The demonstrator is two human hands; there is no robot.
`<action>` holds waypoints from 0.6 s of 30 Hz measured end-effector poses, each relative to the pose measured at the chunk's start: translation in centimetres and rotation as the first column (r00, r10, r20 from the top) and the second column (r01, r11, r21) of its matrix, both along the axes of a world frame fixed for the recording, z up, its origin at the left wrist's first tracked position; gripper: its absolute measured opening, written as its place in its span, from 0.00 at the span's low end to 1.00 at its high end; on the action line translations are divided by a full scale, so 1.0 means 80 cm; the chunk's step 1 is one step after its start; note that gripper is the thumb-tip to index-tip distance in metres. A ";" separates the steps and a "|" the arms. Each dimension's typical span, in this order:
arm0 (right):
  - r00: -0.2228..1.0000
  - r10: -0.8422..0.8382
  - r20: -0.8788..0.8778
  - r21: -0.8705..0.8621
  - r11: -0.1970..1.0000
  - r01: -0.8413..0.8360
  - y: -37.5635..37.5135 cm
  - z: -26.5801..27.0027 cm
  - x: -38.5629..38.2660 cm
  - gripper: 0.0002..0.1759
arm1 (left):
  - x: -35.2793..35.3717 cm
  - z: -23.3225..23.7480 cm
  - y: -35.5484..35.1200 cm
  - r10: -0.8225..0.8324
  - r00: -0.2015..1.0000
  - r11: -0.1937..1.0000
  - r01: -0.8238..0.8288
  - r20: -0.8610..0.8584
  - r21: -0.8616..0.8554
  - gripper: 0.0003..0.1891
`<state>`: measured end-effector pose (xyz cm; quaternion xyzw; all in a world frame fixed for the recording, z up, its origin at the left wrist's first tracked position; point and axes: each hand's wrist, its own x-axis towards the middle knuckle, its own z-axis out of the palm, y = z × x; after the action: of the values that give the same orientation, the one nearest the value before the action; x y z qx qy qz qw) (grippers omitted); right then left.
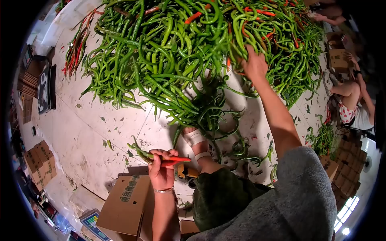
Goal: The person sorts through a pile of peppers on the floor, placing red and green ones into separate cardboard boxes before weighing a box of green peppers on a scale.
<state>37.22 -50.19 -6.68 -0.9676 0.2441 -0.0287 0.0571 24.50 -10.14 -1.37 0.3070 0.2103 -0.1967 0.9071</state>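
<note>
My left hand (161, 170), with a bracelet at its wrist, is closed around a few long chili peppers. A red chili pepper (177, 159) sticks out to the right, and a green chili pepper (138, 148) points up to the left. My right hand (255, 65) reaches into the near edge of a big heap of green chili peppers (169, 48) on the floor. Its fingers curl against green chili peppers (240, 40) there, and the fingertips are partly hidden. Scattered red peppers (194, 17) show among the green ones.
A small bunch of red peppers (78, 48) lies left of the heap. Below my left hand stands a cardboard box (122, 205), beside a scale with a keypad (93, 221). My sandalled foot (195, 138) is at the heap's near edge. Another person (354, 96) sits at right near stacked cartons (348, 164).
</note>
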 end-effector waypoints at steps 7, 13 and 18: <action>0.936 0.317 0.153 0.188 0.921 -0.342 0.055 0.005 -0.162 0.33 | -0.008 -0.010 -0.004 -0.010 1.000 1.000 0.011 0.015 -0.016 0.07; 0.948 0.064 0.312 0.308 0.937 -0.164 0.035 0.013 -0.092 0.17 | -0.016 -0.001 -0.023 0.018 0.999 0.999 -0.020 -0.048 -0.028 0.08; 0.993 -0.115 -0.040 0.374 0.919 0.121 -0.043 -0.089 0.061 0.35 | -0.017 0.003 -0.022 0.031 0.998 0.999 -0.032 -0.057 -0.021 0.08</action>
<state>42.09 -53.62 -13.84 -0.9225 0.3035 0.0235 0.2374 23.18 -11.93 -1.16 0.2879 0.2387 -0.1934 0.9071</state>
